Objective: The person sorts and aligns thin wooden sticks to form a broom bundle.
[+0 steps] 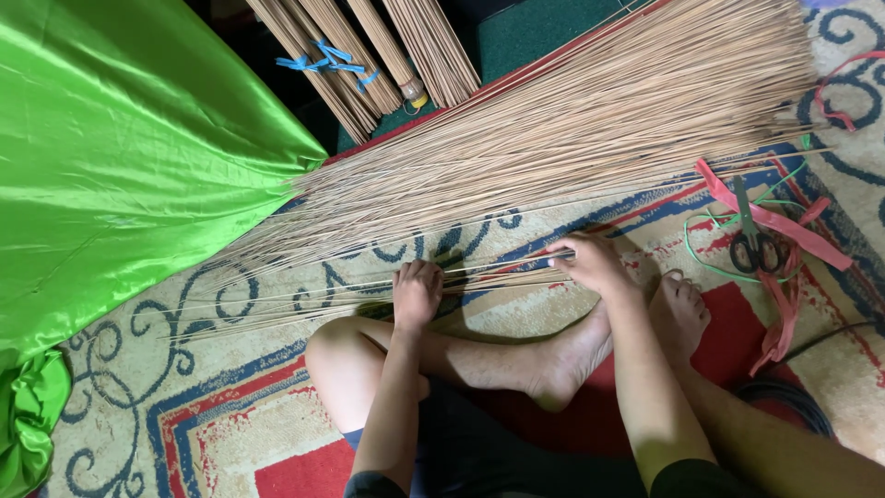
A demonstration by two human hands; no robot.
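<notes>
Your left hand (417,293): fingers curled down, pinning small sheaf of thin sticks (489,272) against patterned rug (230,406). Your right hand (590,263): fingers clenched around same sheaf nearer thick ends, keeping sticks parallel. Sheaf lies across rug just ahead of your crossed legs, apart from large fanned stick pile (572,129) behind. Green satin cloth (120,166) covers pile tips. Count: one scissors (754,242), several tied bundles (369,55), exact number unclear.

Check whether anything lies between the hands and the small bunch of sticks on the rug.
Nothing visible does. The left hand and the right hand both already rest on the small bunch of thin sticks, gripping it directly. The big stick pile lies just beyond it; the scissors sit off to the right.
</notes>
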